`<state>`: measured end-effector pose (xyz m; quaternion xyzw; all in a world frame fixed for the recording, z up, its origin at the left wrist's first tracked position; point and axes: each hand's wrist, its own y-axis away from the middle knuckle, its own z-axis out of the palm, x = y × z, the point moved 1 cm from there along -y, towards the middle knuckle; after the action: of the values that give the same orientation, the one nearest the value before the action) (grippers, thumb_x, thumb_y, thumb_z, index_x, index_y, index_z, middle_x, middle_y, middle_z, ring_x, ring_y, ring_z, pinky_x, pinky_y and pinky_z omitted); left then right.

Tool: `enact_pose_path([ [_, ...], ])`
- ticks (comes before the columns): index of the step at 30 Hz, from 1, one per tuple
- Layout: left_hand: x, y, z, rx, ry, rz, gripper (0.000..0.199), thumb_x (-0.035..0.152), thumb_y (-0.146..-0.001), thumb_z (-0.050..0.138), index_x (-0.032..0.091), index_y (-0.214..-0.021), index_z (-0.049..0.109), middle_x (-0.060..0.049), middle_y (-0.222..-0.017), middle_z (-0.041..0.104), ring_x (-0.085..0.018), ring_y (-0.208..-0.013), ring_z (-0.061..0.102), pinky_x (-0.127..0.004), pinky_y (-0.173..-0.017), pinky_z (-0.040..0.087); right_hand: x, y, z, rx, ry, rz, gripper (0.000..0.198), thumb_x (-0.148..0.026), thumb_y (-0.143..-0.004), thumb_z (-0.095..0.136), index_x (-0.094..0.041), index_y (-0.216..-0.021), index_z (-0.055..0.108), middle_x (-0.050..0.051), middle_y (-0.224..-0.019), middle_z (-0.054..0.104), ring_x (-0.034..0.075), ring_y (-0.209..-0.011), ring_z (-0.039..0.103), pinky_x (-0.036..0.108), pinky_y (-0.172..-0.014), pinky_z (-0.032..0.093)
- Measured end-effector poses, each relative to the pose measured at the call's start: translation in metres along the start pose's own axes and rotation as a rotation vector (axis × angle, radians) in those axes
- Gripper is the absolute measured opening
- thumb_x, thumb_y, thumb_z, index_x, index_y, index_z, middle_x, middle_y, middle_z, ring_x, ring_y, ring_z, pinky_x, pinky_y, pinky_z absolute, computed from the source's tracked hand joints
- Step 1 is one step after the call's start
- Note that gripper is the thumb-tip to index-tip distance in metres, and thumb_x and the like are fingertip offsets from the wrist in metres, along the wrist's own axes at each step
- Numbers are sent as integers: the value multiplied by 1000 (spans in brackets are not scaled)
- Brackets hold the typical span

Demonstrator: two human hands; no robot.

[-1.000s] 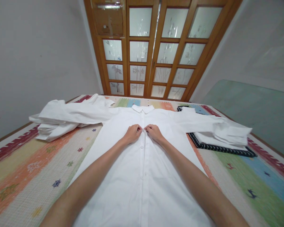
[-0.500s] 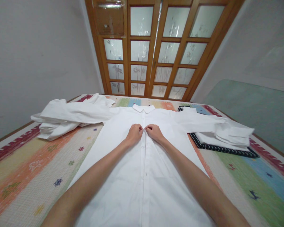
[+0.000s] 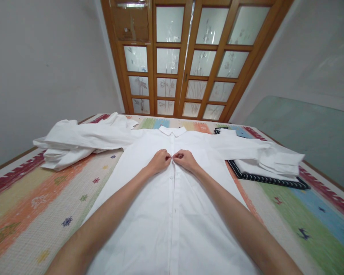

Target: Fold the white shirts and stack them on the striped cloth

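Note:
A white long-sleeved shirt [image 3: 137,214] lies spread front up, its collar [image 3: 172,131] at the far end. My left hand [image 3: 160,160] pinches the shirt's front placket at chest height. Facing it, my right hand [image 3: 185,159] pinches the other edge of the placket, fingertips almost touching those of the left. The button between the fingertips is too small to make out. Below the hands the placket hangs slightly apart, with a button [image 3: 171,177] showing on the left side and buttonholes on the right strip.
A patterned striped cloth [image 3: 71,198] covers the table. More white cloth [image 3: 65,145] is heaped by the left sleeve. Under the right sleeve lies folded white fabric with a black-and-white striped edge [image 3: 269,180]. Wooden glass-paned doors [image 3: 186,76] stand beyond, between walls.
Both hands stay at the same spot on the placket, with small finger movements. The whole view has shifted slightly, moving everything a little to the left.

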<state>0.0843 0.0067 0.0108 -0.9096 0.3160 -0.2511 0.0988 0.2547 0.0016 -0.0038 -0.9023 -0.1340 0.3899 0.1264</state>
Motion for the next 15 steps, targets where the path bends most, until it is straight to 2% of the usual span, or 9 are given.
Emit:
enact_pose_path([
  [8, -3, 2, -1, 6, 148, -47, 20, 16, -78, 55, 16, -77, 75, -3, -73, 64, -15, -70, 58, -26, -73, 46, -1, 0, 1, -16, 12, 14, 10, -17, -70, 66, -19, -73, 76, 2, -75, 74, 15, -69, 63, 24, -68, 46],
  [15, -4, -2, 4, 43, 178, -172, 31, 28, -83, 54, 15, -60, 69, -2, -66, 64, -12, -63, 55, -24, -63, 42, 3, -1, 4, -9, 14, 19, 10, -21, -72, 67, -17, -74, 75, 3, -73, 73, 15, -67, 62, 24, -65, 45],
])
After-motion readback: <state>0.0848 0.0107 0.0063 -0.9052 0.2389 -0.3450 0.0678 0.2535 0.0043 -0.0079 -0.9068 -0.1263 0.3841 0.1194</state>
